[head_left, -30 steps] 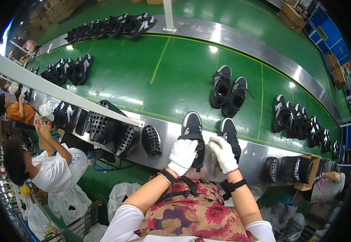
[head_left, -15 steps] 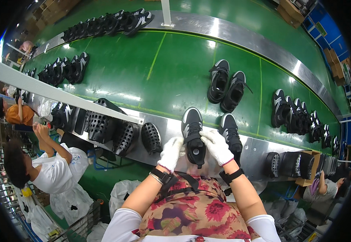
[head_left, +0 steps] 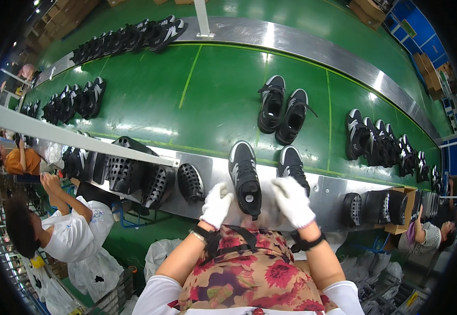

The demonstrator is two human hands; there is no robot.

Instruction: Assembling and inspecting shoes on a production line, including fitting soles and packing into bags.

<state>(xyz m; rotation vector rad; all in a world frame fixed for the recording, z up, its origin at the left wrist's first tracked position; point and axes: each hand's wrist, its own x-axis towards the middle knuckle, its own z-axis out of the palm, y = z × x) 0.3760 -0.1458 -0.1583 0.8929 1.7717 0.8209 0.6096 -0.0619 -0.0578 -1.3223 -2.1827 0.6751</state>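
Observation:
A black and grey sneaker (head_left: 245, 173) stands on the metal ledge in front of me, toe pointing away, with a round pale mark inside its heel. Just left of its heel is my white-gloved left hand (head_left: 217, 205), apart from the shoe, fingers curled in with nothing visible in them. My right hand (head_left: 293, 202), also gloved, is smeared by motion to the right of the shoe. It covers the heel part of a second matching sneaker (head_left: 292, 161); whether it touches that one I cannot tell.
Beyond the ledge, another sneaker pair (head_left: 282, 111) stands on the green surface. Black perforated shapes (head_left: 190, 182) line the ledge at left, under a white bar (head_left: 76, 131). A shoe row (head_left: 378, 137) and a cardboard box (head_left: 408, 210) are at right. A co-worker (head_left: 76, 226) works at left.
Both hands have come away from the sneaker, the right one moving rightward across the second sneaker. The strap seen across the first shoe's laces no longer shows there. The view has shifted slightly.

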